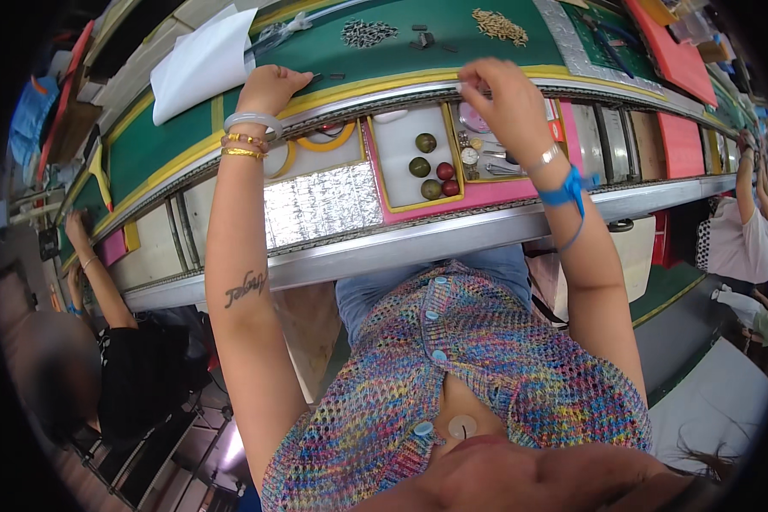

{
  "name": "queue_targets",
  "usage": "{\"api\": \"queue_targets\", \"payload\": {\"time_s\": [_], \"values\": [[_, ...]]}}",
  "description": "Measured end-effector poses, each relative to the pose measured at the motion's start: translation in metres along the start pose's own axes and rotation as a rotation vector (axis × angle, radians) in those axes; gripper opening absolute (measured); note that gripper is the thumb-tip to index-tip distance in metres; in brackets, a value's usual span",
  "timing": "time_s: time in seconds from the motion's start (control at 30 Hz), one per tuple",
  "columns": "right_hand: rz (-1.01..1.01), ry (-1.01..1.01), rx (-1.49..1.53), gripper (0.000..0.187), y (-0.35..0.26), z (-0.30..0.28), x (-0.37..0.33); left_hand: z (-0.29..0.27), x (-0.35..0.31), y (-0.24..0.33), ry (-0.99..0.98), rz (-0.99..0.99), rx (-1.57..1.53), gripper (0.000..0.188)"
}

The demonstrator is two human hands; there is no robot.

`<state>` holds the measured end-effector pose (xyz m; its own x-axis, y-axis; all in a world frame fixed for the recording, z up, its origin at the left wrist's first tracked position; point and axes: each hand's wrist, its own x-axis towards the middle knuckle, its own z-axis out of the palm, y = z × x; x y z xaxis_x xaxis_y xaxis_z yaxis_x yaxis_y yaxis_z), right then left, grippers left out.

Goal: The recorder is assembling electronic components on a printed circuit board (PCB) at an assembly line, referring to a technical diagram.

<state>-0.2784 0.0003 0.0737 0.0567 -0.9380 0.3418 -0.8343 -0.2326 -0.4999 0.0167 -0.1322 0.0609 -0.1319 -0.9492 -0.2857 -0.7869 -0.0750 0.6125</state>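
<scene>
My left hand rests at the near edge of the green work surface, fingers pressed together on a small dark piece. Another small dark block lies just right of its fingertips. My right hand is raised over the bench's near edge, its fingers curled toward the thumb; what they hold, if anything, is too small to make out. Farther back lie a pile of small grey metal parts, several dark rectangular blocks and a pile of small brass-coloured parts.
White paper lies left of my left hand. Below the bench edge, an open drawer tray holds several green and red balls. Pliers and a red board are at right. A co-worker in black sits at left.
</scene>
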Motion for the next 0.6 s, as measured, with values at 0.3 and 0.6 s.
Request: {"api": "queue_targets", "payload": {"time_s": [0.3, 0.6], "values": [[-0.004, 0.071, -0.110, 0.017, 0.041, 0.025, 0.040, 0.009, -0.086, 0.018, 0.359, 0.370, -0.022, 0.025], [0.326, -0.627, 0.885, 0.018, -0.079, 0.001, -0.072, 0.064, -0.221, 0.024, 0.329, 0.510, -0.228, 0.026]]}}
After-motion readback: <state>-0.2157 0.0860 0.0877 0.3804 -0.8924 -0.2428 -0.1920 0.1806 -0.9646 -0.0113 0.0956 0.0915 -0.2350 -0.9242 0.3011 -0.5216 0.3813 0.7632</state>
